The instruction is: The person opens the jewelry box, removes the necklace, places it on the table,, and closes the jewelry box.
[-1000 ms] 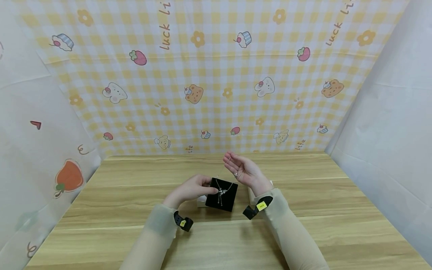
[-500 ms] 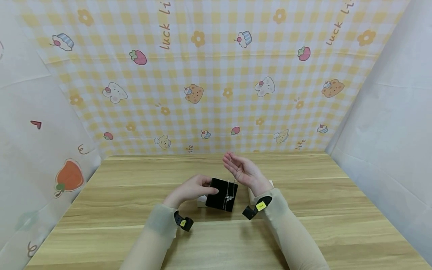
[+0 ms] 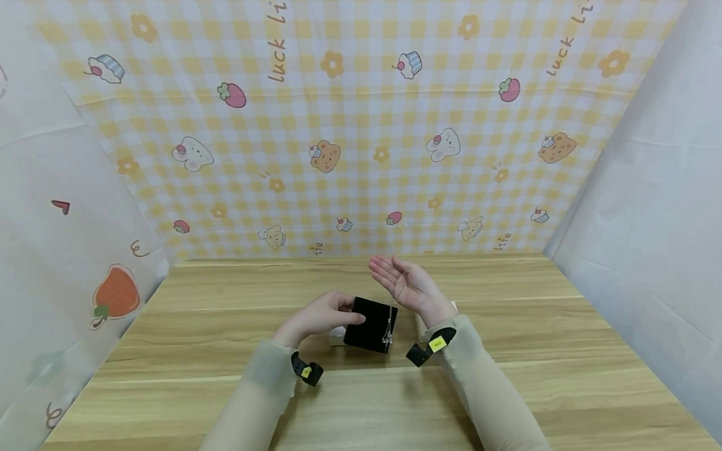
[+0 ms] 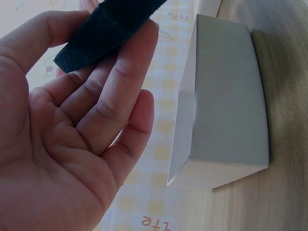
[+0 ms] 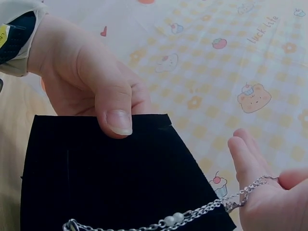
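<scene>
My left hand [image 3: 321, 313] grips a flat, square black pad [image 3: 368, 324] at its left edge, thumb on top and fingers behind. Seen from the left wrist, the edge of this dark foam-like pad [image 4: 110, 33] lies between thumb and fingers. Turned palm-up beyond the pad's right side, my right hand [image 3: 416, 288] holds a silver necklace [image 3: 388, 332], which hangs in front of the pad's right edge. In the right wrist view the chain [image 5: 207, 209] runs to the right thumb [image 5: 294, 178], with two pearl-like beads on it.
A white open box [image 4: 226, 96] lies on the wooden table [image 3: 361, 407] near the left hand. Another pale box [image 3: 421, 329] sits partly hidden behind the right wrist. A yellow checked cloth [image 3: 361, 113] hangs at the table's back edge.
The necklace has shifted from the middle of the pad to its right edge, and its strands hang closer together. My right fingers have spread out straighter. My left hand and the pad stay put.
</scene>
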